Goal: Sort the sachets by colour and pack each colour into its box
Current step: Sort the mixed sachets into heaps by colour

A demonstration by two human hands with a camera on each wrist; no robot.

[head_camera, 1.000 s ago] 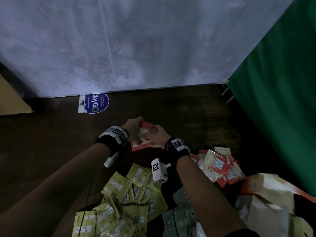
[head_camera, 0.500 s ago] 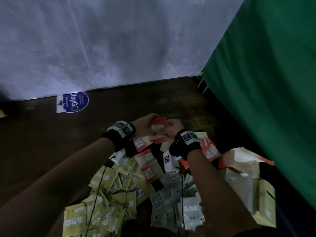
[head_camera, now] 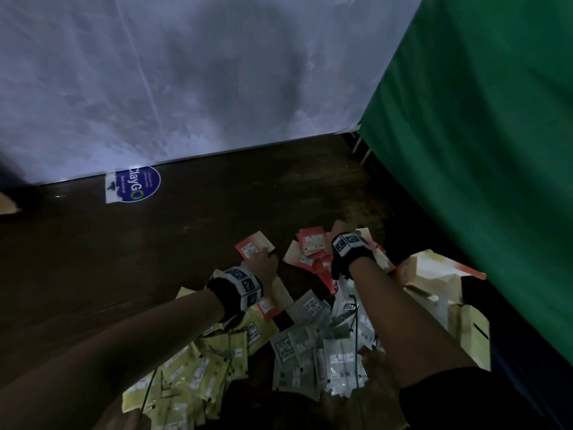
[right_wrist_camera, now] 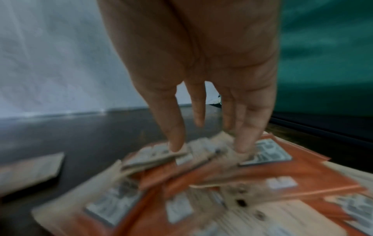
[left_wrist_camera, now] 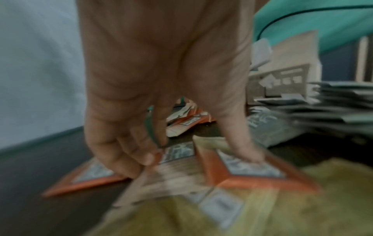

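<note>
Red sachets [head_camera: 310, 246] lie in a loose pile on the dark table, and one red sachet [head_camera: 252, 245] lies apart to their left. My left hand [head_camera: 263, 262] reaches that single sachet; in the left wrist view its bent fingertips [left_wrist_camera: 145, 158] and thumb [left_wrist_camera: 250, 158] rest on red sachets lying flat. My right hand [head_camera: 341, 231] hovers over the red pile with its straight, spread fingers [right_wrist_camera: 175, 145] touching the top sachets. Yellow sachets [head_camera: 198, 367] are heaped under my left forearm. Silver sachets [head_camera: 310, 346] lie between my arms. Cream-and-orange boxes [head_camera: 434, 274] lie at the right.
The dark wooden table [head_camera: 124, 259] runs back to a white sheet [head_camera: 217, 72]. A green cloth [head_camera: 480, 150] hangs along the right side. A round blue sticker [head_camera: 138, 183] sits at the table's far edge. A cardboard corner [head_camera: 7, 203] shows far left.
Both hands held a stack of red sachets together above the table. They have since parted and lowered, and the red sachets lie on the table. The head view has swung right.
</note>
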